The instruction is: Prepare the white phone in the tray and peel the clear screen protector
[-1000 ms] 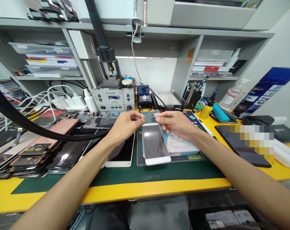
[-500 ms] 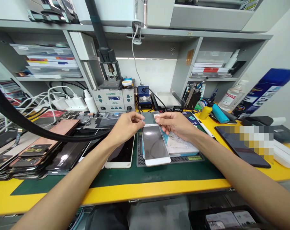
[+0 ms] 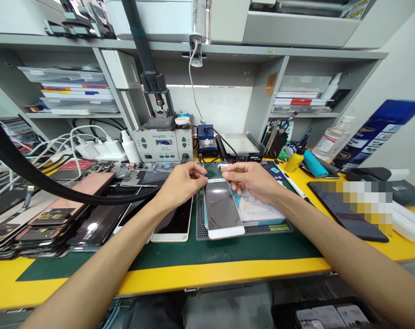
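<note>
A white phone (image 3: 224, 212) with a dark, glossy screen lies tilted on a blue-and-white box (image 3: 258, 208). My left hand (image 3: 188, 179) is at the phone's top left corner, its thumb and fingertips pinched together. Just beyond the top right corner, my right hand (image 3: 248, 178) is also closed in a pinch, with the other fingers curled. Something small and pale shows near the right fingertips, but I cannot make out what either pinch holds. Another white-framed phone (image 3: 173, 219) lies face up under my left forearm.
Stacked phone parts (image 3: 66, 205) fill the left side. A black hose (image 3: 56, 189) arcs in front of them. Behind stands a hot-air station (image 3: 164, 142). To the right are a yellow bottle (image 3: 294, 161), a white pen (image 3: 292, 183) and a dark tablet (image 3: 340, 214). A green mat (image 3: 228, 253) covers the desk.
The view has shifted very slightly, with the scene a little lower in the picture. Both hands keep their pinches at the phone's top end. The reflection on its screen looks different.
</note>
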Available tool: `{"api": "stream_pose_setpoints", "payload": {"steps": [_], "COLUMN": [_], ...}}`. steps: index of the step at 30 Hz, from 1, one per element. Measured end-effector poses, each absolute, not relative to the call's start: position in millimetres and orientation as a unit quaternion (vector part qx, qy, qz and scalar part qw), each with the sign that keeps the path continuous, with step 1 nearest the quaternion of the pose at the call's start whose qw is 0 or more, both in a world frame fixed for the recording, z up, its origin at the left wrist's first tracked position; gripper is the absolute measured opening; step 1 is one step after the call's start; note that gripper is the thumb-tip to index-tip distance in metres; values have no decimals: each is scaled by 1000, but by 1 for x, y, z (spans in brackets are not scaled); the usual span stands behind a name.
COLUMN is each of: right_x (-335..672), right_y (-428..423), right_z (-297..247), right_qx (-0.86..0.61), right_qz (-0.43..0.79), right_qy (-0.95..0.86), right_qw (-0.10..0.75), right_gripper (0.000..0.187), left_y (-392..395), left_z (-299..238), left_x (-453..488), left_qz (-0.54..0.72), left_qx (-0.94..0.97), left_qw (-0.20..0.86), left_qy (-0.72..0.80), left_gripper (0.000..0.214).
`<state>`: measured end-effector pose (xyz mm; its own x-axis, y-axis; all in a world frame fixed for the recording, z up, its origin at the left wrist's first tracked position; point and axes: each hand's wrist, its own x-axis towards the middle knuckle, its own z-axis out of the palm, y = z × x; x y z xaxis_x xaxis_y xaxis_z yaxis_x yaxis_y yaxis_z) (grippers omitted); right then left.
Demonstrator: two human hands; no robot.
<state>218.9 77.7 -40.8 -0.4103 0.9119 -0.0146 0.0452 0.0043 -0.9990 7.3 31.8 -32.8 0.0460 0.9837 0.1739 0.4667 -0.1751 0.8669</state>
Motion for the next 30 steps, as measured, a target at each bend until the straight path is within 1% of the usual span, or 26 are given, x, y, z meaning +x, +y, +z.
{"api": "stream_pose_setpoints", "payload": {"steps": [14,30], "right_x": [220,220], "right_y": [81,79], "right_z": [-46,-43], "right_qx": [-402,-413], "right_qz": [547,531], "right_qy": [-642,-650], "right_qw": [356,353], "right_gripper": [25,29], "left_y": [30,31], "left_z": [-31,-34], "left_x": [8,6], "left_qz": [395,384], "left_qx": [667,685], "left_qw": [293,275], "left_qy": [560,555], "left_gripper": [18,18]}}
